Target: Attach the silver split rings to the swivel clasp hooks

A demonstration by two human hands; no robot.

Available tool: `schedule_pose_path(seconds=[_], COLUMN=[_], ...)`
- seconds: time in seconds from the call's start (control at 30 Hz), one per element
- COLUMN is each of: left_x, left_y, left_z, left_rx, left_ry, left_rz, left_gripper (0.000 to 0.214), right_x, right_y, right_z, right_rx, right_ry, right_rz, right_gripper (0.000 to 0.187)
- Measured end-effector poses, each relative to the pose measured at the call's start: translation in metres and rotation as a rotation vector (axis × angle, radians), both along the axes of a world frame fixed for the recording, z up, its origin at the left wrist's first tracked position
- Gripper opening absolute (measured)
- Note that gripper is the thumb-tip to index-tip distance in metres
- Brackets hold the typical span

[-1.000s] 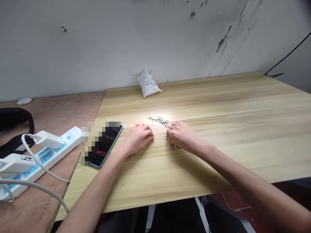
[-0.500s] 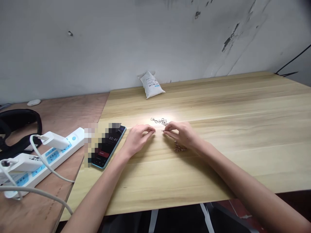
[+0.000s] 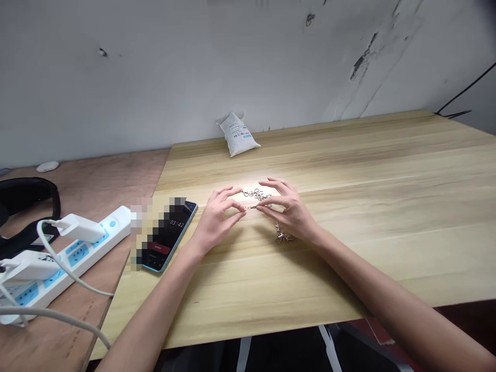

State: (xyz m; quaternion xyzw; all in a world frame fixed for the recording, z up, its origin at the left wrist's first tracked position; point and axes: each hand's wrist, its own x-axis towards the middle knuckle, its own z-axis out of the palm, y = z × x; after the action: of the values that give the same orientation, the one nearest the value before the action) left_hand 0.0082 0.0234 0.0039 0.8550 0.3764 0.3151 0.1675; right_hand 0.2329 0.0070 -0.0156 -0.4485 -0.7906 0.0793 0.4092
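Observation:
My left hand [image 3: 219, 219] pinches a small metal ring [image 3: 245, 208] between thumb and forefinger, its other fingers raised. Opposite it, my right hand [image 3: 292, 212] pinches a slim metal clasp [image 3: 252, 207] with thumb and finger. Ring and clasp meet in the narrow gap between my fingertips; whether they are linked is too small to tell. Just beyond the hands lies a row of metal rings and clasps [image 3: 256, 194], partly behind my right fingers. Under my right palm sits a small heap of metal clasps [image 3: 284, 235], partly covered by the hand.
A phone [image 3: 166, 243] showing a timer lies left of my left forearm. Farther left, a white power strip [image 3: 83, 258] with chargers and cables rests on a brown board [image 3: 127, 175]. A white plastic packet [image 3: 239, 137] leans near the wall at the back of the wooden table [image 3: 368, 206].
My hands have come closer, bringing the ring and clasp together. The remaining fingers of both hands have spread and lifted. The view has shifted slightly.

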Motion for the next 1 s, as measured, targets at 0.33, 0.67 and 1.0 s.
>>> schedule_pose_path(seconds=[0.33, 0.67, 1.0], left_x=[0.0012, 0.0022, 0.0016], left_y=[-0.0030, -0.0041, -0.0043], left_z=[0.0032, 0.0041, 0.0039], left_rx=[0.036, 0.062, 0.074], left_ry=[0.058, 0.063, 0.067], left_rz=[0.013, 0.023, 0.045], left_gripper=[0.005, 0.005, 0.005], right_x=[-0.0045, -0.0045, -0.0062], right_y=[-0.0011, -0.0023, -0.0047], right_z=[-0.0005, 0.0012, 0.0032], right_rx=[0.020, -0.028, -0.050], right_ry=[-0.037, 0.031, 0.086], right_rz=[-0.042, 0.013, 0.027], right_gripper=[0.010, 0.008, 0.007])
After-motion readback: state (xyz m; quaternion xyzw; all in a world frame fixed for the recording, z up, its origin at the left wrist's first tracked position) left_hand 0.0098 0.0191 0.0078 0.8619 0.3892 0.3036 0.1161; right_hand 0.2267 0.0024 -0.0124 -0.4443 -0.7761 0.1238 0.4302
